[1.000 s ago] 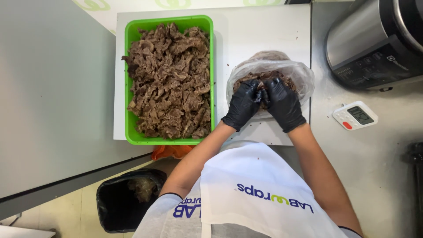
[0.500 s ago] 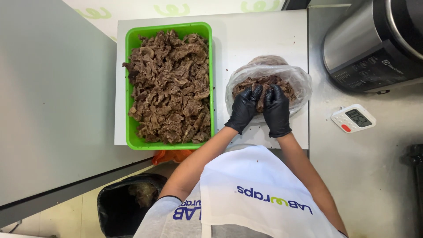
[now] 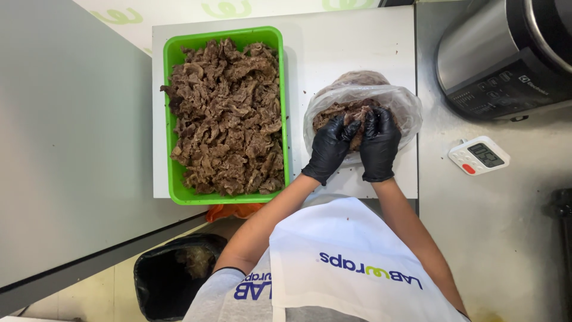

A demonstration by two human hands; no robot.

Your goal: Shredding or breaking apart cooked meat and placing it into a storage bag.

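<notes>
A green tray [image 3: 286, 107] heaped with brown cooked meat strips [image 3: 226, 113] lies on the white board. To its right sits a clear plastic bag [image 3: 400, 102] holding a mound of the same meat. Both my hands wear black gloves. My left hand [image 3: 329, 149] and my right hand [image 3: 379, 143] are side by side at the bag's near opening, fingers curled down onto the meat inside it. The fingertips are partly buried, so what they pinch is unclear.
A steel and black appliance [image 3: 506, 53] stands at the upper right. A small white digital timer [image 3: 478, 155] lies on the steel counter [image 3: 506, 238]. A black-lined bin [image 3: 173, 277] sits on the floor at lower left. My white apron [image 3: 351, 268] fills the bottom.
Both hands stay on the meat in the bag, shifting slightly as they press it. The camera view has drifted a little; the tray has not moved.
</notes>
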